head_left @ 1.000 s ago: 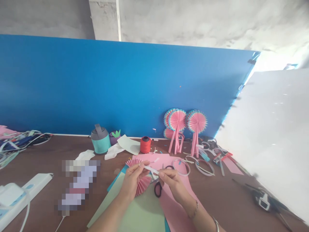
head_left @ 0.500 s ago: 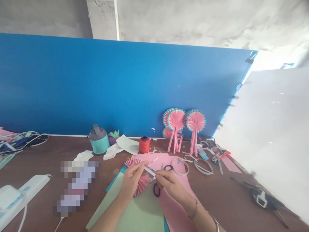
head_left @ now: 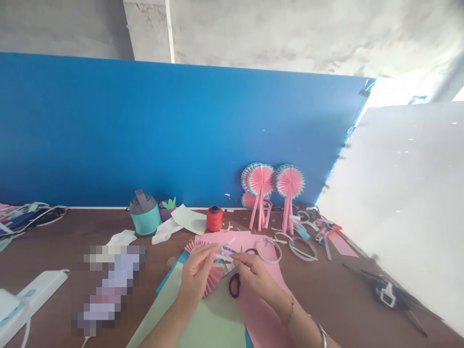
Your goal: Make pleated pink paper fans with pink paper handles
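My left hand (head_left: 197, 273), right hand (head_left: 253, 276) together, pinching white strip (head_left: 222, 256); brown desk (head_left: 344, 295), blue board (head_left: 181, 135) behind; pink fan (head_left: 213, 280) against left palm.

At 9 o'clock from the left hand (head_left: 195, 276), a pixelated patch (head_left: 108, 285) blurs whatever lies on the surface (head_left: 326, 290). That hand covers most of the pink pleated fan (head_left: 214, 280). The right hand (head_left: 253, 276) hides the blades of the scissors (head_left: 234, 286). The white strip (head_left: 223, 257) between the fingers (head_left: 211, 251), perhaps tape, is too small to tell. The power strip (head_left: 36, 292) runs off-frame.
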The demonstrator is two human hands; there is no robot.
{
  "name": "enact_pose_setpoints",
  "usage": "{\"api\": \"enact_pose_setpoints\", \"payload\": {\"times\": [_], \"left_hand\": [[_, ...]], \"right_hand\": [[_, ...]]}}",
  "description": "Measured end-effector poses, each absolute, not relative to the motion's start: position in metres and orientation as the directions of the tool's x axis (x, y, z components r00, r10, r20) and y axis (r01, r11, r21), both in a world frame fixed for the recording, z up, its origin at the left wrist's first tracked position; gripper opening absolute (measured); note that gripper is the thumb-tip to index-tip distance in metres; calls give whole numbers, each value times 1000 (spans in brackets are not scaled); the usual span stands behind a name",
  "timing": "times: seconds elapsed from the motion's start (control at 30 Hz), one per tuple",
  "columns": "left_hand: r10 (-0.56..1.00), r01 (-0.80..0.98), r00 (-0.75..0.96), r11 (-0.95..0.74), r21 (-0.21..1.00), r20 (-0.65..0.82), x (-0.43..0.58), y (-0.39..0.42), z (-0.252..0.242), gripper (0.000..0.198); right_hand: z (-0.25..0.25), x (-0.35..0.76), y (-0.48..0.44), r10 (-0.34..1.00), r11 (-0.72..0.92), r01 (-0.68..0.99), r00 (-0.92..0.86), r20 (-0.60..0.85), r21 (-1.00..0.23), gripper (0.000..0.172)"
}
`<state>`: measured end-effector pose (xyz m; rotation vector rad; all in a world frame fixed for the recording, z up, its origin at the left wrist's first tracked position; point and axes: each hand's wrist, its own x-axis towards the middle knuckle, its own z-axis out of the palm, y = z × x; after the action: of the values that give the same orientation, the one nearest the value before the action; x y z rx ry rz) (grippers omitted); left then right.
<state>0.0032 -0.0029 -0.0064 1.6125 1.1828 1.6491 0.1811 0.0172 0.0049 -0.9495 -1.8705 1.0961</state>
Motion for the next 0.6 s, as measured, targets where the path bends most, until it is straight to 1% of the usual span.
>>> {"api": "enact_pose_setpoints", "payload": {"times": [0.07, 0.17, 0.2, 0.23, 0.27, 0.3, 0.33, 0.37, 0.43, 0.47, 0.5, 0.53, 0.57, 0.6], "left_hand": [[775, 302, -104, -573, 762, 624, 4, -7, -7, 22], [679, 374, -76, -659, 652, 730, 3, -15, -5, 24], [660, 378, -103, -666, 643, 744, 1, -17, -2, 25], [643, 373, -167, -661, 651, 748, -2, -18, 1, 25], [630, 358, -254, -643, 676, 734, -5, -18, 4, 25], [621, 329, -365, -611, 720, 693, -8, -17, 7, 26], [618, 286, -464, -573, 768, 634, -12, -15, 9, 27], [659, 230, -499, -525, 819, 563, -14, -12, 10, 29], [825, 59, -424, -386, 921, 373, -16, -3, 8, 32], [889, -31, -364, -309, 951, 277, -16, 1, 6, 35], [930, -117, -311, -243, 963, 197, -14, 4, 3, 39], [956, -187, -261, -189, 964, 137, -12, 7, 0, 43], [969, -215, -222, -157, 964, 108, -10, 8, -3, 44], [977, -213, -183, -146, 966, 107, -7, 9, -5, 44]], "right_hand": [[7, 177, 18, 866, 366, 190, -428, 259, -911, 36], [8, 175, 20, 871, 319, 114, -427, 243, -941, 38], [7, 176, 23, 890, 297, 102, -391, 236, -950, 37], [6, 180, 27, 909, 285, 102, -343, 236, -953, 37], [4, 185, 32, 940, 277, 112, -236, 246, -954, 36], [1, 191, 38, 951, 281, 155, -174, 254, -947, 36], [-3, 196, 45, 946, 318, 215, -131, 295, -923, 35], [-7, 201, 52, 929, 370, 290, -125, 348, -883, 35], [-18, 207, 63, 889, 446, 472, -135, 438, -761, 34], [-23, 207, 66, 864, 467, 555, -121, 489, -688, 31], [-28, 205, 67, 828, 473, 616, -67, 557, -630, 31], [-31, 202, 65, 794, 482, 649, -41, 607, -588, 34], [-32, 199, 61, 769, 500, 655, -34, 639, -567, 36], [-31, 195, 55, 765, 528, 629, -61, 641, -571, 35]]}}
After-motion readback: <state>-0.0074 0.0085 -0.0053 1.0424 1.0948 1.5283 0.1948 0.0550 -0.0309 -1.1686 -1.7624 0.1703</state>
